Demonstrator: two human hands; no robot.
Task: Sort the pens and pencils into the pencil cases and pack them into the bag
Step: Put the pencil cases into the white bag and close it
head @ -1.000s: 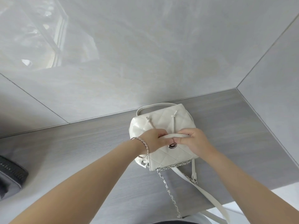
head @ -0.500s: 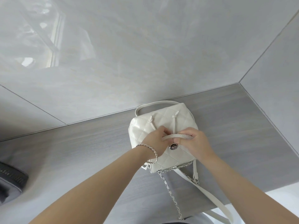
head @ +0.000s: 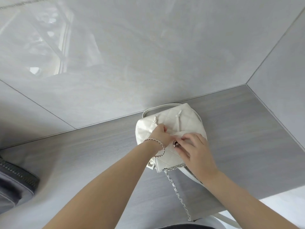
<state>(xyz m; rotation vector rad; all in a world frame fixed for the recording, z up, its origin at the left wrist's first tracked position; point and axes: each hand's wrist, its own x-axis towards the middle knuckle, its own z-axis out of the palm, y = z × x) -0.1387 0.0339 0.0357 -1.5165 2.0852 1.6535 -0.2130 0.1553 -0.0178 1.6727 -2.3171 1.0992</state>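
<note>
Bag [head: 171, 119] contents out of sight

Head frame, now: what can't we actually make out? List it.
1. Inside of the white bag: head view, flap and both hands cover it; contents unseen.
2. Left hand: curled fingers hide what they pinch.
3. Right hand: fingers blurred beside the clasp.
4. Dark zipped item: cut off by the left edge.
</note>
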